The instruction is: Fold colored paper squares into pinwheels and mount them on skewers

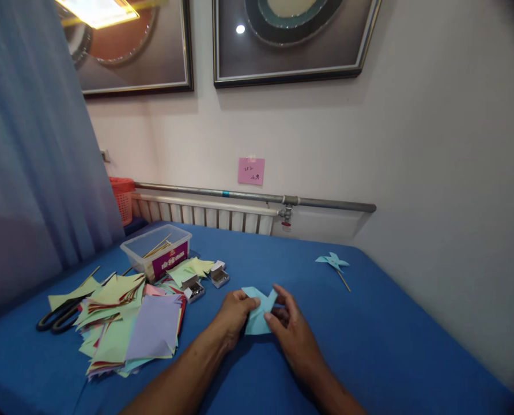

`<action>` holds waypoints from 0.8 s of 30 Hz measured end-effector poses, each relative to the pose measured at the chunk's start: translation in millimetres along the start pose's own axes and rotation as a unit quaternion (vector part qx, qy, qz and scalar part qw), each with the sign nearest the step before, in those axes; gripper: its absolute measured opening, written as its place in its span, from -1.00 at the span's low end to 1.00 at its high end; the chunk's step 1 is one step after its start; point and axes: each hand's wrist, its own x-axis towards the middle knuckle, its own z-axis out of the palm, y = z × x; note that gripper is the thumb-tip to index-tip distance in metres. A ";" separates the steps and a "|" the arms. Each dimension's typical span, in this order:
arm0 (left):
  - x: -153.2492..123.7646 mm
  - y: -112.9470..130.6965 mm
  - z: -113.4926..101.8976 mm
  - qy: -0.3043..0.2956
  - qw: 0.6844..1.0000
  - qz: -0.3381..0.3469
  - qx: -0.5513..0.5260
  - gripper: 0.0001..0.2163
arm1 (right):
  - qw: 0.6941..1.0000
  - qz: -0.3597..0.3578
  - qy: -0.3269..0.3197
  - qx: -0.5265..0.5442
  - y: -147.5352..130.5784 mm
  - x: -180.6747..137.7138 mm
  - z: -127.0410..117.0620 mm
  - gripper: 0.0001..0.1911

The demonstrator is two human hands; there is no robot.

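Note:
Between my hands is a light blue paper square (257, 324), with flaps bent up at its top. My left hand (234, 314) pinches its left side, thumb lying on the front. My right hand (289, 323) has its fingers closed around the upper right flap, the thumb at the paper's right edge. A pinwheel (332, 261) of the same blue, on a thin stick, lies to the right. Left of my hands are two small open boxes (193, 290) of metal pins and a heap of coloured paper squares (153, 328), a purple one on top.
Black-handled scissors (60, 314) lie at the left, partly under paper. Behind the heap stands a clear plastic tub (155, 245) with thin sticks. A blue cloth (369, 346) covers the table. A radiator (222, 216) and pipe (326, 203) run along the wall; a curtain (36, 144) hangs left.

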 end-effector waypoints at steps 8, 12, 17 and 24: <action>2.3 3.8 0.1 0.061 0.992 0.014 -0.112 -0.75 | 0.894 -0.298 0.010 -0.334 -4.3 -13.9 8.8 -0.59; 1.8 1.0 3.2 0.043 0.993 0.007 -0.114 -0.73 | 0.874 -0.327 0.022 -0.358 -3.1 -9.5 8.8 -0.69; -2.0 3.6 5.7 0.024 0.995 0.020 -0.098 -0.72 | 0.887 -0.321 0.032 -0.330 -2.1 -7.9 6.8 -0.78; -3.2 1.4 7.9 0.018 0.997 0.026 -0.077 -0.69 | 0.977 -0.114 0.076 -0.165 -5.6 -7.7 9.5 -0.77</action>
